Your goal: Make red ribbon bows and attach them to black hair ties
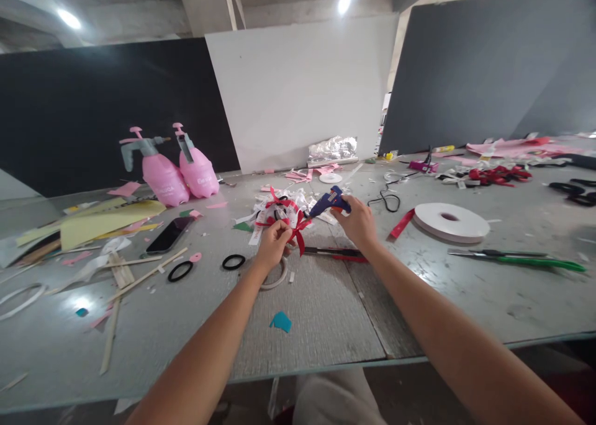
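A red ribbon bow (300, 225) is pinched in my left hand (275, 242), just in front of a pile of white and red ribbon pieces (279, 209). My right hand (357, 223) is closed around a blue glue gun (329, 201), whose nozzle points left and sits close to the bow. Beneath my left hand lies a roll of tape (278, 276), partly hidden by the wrist. Dark-bladed scissors with red handles (333, 253) rest on the table between my two hands.
Two pink spray bottles (165, 178) stand back left, near a phone (170, 234). Black rings (233, 262) and wooden sticks lie left. A white ribbon roll (451, 222) and green-handled scissors (516, 259) lie right. Foil (333, 150) is at the back; the table edge (326, 368) is nearest.
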A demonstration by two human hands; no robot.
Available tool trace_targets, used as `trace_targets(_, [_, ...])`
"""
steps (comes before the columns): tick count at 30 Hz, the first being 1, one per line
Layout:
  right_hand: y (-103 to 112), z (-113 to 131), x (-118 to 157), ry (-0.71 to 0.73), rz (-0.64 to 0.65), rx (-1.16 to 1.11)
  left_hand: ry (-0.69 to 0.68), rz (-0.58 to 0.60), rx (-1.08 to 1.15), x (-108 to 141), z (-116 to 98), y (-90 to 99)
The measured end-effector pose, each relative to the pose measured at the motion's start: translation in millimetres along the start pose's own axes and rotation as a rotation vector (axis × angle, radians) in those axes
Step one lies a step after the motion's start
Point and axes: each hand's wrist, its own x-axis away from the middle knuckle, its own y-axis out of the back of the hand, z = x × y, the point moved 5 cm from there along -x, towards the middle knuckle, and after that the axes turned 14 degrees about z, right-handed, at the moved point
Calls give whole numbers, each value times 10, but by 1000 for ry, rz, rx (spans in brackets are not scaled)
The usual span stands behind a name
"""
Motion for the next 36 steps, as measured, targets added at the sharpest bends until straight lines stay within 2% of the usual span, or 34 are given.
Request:
trace_targets(6, [299,-233,-52,-163,-96,36,-9,-16,-32,0,-3,6])
trace_targets(11, [448,-448,-107,-269,-73,98,-9,-40,-38,7,-23,15])
trace_targets(15, [438,-628,-126,-324,-18,222,-33,-58,-60,21,-69,30])
trace_targets(20, [339,-840,-191,-331,147,396,-61,-68,-63,19,-60,66])
trace_targets(25, [334,-1065,-342,-338,251,466,-80,-47,-56,12,-31,66])
trace_targets(29, [345,-1225,-448,-409,304,520,-83,-57,-58,20,-48,63])
trace_targets(32, [358,-1161,-530,-422,365,565,-90,-86,-39,27,-76,63])
trace_targets(34, [381,-965,-598,-368,368,583,-112,-105,-12,27,-116,65])
trace_targets(36, [358,-666,-648,-281,389,550,-150,-127,28,25,-185,83])
